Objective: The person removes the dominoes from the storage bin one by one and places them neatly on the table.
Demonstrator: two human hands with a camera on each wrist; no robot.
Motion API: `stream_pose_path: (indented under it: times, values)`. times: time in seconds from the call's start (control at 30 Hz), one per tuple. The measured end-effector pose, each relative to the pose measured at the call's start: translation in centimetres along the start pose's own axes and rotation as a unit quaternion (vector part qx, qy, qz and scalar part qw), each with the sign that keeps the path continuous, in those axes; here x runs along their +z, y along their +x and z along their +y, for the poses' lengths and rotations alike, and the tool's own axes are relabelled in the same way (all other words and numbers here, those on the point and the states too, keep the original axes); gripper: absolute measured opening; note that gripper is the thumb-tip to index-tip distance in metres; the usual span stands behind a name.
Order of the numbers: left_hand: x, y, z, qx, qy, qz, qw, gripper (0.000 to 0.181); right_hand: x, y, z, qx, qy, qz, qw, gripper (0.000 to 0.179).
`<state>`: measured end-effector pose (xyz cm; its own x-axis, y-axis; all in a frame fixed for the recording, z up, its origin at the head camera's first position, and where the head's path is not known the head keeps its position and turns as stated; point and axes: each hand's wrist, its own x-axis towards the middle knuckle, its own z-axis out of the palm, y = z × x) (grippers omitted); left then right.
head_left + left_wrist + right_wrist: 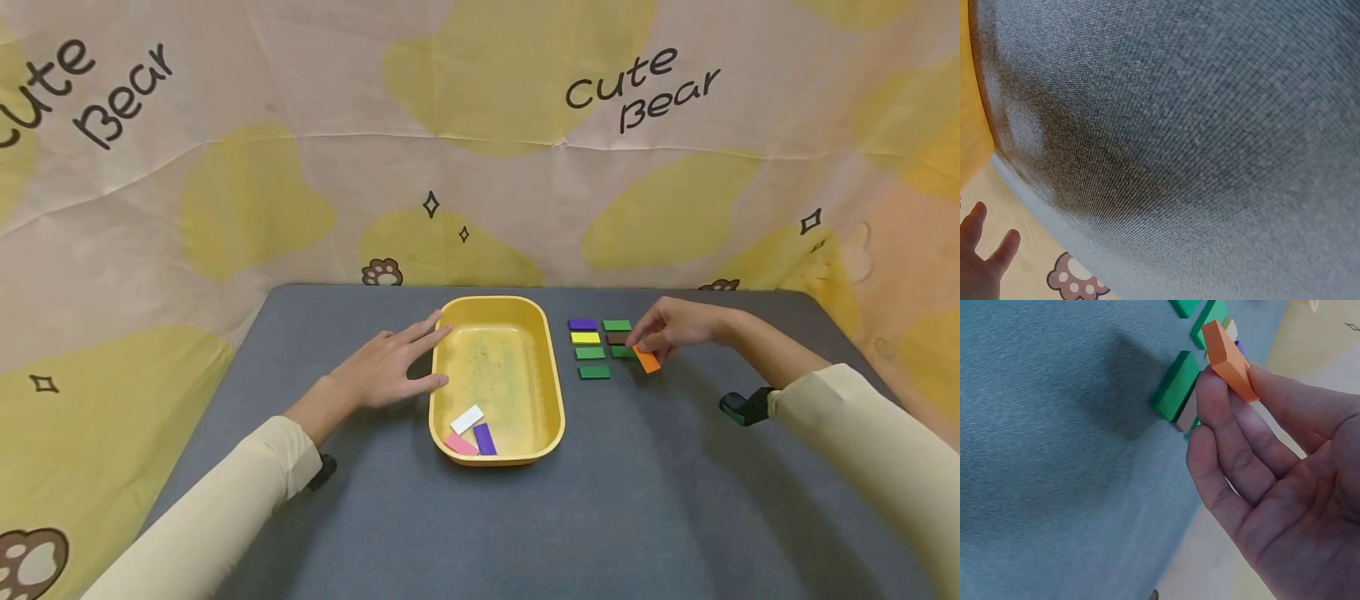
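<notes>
Pinching a flat oblong orange block (647, 360), the right hand (675, 325) hovers above woven cloth (600, 508); the left hand (386, 369) is spread.

Yellow-patched cloth (495, 200) behind grey table (480, 525)

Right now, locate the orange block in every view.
Head: orange block, right of the yellow tray, pinched by the right hand.
Left wrist: not in it.
Right wrist: orange block, upper part, right of centre.
Shared landmark: the grey table, in all three.
</notes>
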<state>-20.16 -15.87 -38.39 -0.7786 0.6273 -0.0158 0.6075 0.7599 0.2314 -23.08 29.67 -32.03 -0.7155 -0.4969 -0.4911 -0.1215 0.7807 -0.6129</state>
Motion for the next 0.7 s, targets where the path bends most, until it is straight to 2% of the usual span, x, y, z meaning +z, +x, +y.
stream_pose_path:
  times: [0.4, 0.7]
  values:
    - [0.1, 0.1, 0.0, -0.002, 0.0, -0.003, 1.0, 0.082, 0.9, -0.5, 2.8, -0.005, 0.027, 0.034, 0.999, 0.031]
    - [0.2, 0.1, 0.0, -0.003, 0.003, 0.001, 1.0, 0.082, 1.1, -0.6, 3.3, 0.009, 0.068, 0.023, 0.9974, 0.025]
